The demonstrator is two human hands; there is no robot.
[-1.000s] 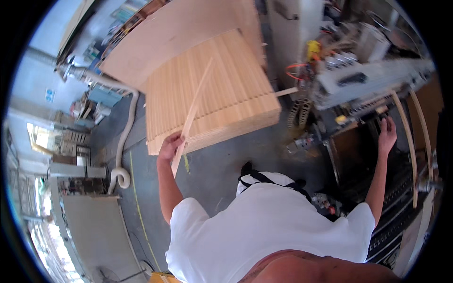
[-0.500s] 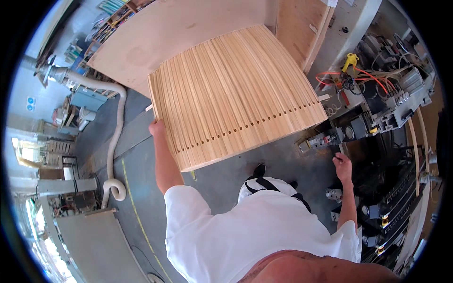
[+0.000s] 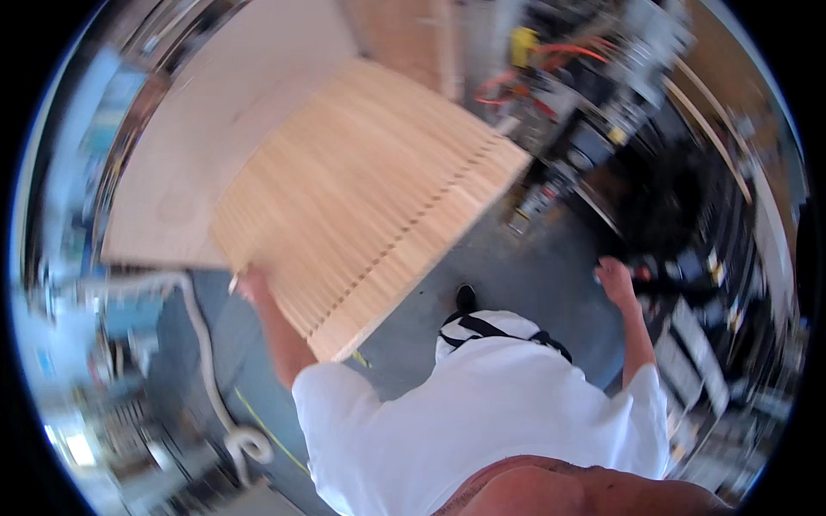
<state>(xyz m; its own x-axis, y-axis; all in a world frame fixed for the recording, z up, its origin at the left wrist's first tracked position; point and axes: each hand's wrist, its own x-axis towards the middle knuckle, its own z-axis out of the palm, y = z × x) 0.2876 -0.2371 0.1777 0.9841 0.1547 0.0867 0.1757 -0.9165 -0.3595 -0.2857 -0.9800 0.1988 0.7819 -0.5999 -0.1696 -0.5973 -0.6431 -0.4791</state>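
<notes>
A broad row of pale wooden strips [image 3: 370, 189] lies side by side in front of me. Small dark holes run in a line across the strips near their closest ends. My left hand [image 3: 252, 285] is at the left side of the row, closed on the edge of the outermost strip, though motion smears the fingers. A pale bar end sticks out beside this hand. Off to the right, my right hand [image 3: 615, 279] hangs away from the wood with its fingers curled. Whether something small is inside them I cannot make out.
Behind the strips stands a large pale board [image 3: 198, 146]. Machinery with orange hoses [image 3: 572, 52] and a yellow fitting [image 3: 523, 46] is at the upper right. A pale flexible duct [image 3: 205, 353] runs along the grey floor [image 3: 508, 267] on the left, near a yellow floor line.
My view has turned to the right, so the strips and machinery appear shifted left and tilted. My left hand stays at the strips' left edge; my right hand remains curled, away from them.
</notes>
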